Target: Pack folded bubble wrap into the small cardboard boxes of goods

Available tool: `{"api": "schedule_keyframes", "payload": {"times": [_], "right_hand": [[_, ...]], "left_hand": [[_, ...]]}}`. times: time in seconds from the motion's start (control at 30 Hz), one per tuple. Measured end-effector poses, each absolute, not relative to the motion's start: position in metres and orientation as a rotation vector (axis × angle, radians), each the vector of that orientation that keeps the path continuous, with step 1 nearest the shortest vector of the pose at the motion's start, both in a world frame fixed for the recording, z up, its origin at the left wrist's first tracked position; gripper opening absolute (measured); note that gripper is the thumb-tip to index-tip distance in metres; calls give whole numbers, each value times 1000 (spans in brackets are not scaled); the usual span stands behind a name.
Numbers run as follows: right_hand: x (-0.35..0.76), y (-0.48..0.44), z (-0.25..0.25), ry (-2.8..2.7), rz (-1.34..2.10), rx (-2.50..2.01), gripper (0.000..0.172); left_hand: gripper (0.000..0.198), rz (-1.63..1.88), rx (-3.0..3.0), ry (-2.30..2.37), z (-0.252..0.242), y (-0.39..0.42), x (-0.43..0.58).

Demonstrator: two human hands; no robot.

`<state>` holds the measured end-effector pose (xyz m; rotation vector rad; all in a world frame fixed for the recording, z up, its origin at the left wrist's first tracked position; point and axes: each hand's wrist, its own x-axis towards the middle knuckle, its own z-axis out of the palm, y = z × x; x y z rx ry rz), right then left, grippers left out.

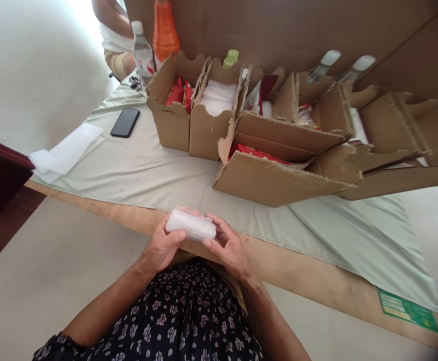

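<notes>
A whitish, translucent wrapped bundle (190, 225) is held between my two hands, just over the table's front edge. My left hand (163, 244) grips its left end, with the thumb lying on the near side. Around the right end curl the fingers of my right hand (228, 245), thumb below. The bundle looks like a roll of plastic or foam wrap; whatever it may contain is hidden. Beyond my hands stands a low cardboard box (275, 175) with a red packet (256, 152) inside.
Several cardboard bins (170, 125) line the back, one with white folded pieces (219, 95). A phone (125, 123) and a white plastic sheet (68, 150) lie on the left of the cloth (147, 173). Bottles (165, 32) stand behind. Another person's arm (115, 20) shows at the upper left.
</notes>
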<state>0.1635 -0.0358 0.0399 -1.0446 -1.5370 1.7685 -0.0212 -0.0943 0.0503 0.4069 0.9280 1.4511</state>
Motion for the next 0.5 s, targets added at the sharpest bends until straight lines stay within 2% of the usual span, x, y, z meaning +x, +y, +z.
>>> {"api": "schedule_keyframes", "payload": {"times": [0.17,0.3,0.37,0.5], "right_hand": [[187,-38,58,-1422,1680,-1066,41],[221,-27,91,-1545,1448,-1074,24],[244,-16,112,-1596,1263,-1076,23],[286,15,152,-1572,834,-1161,28]], "left_hand": [[45,1336,661,870,51,-88,-3],[70,1252,1136,861,74,-70,-9],[79,1309,1507,955,93,-49,-15],[75,1455,2220,1285,124,12,-14]]}}
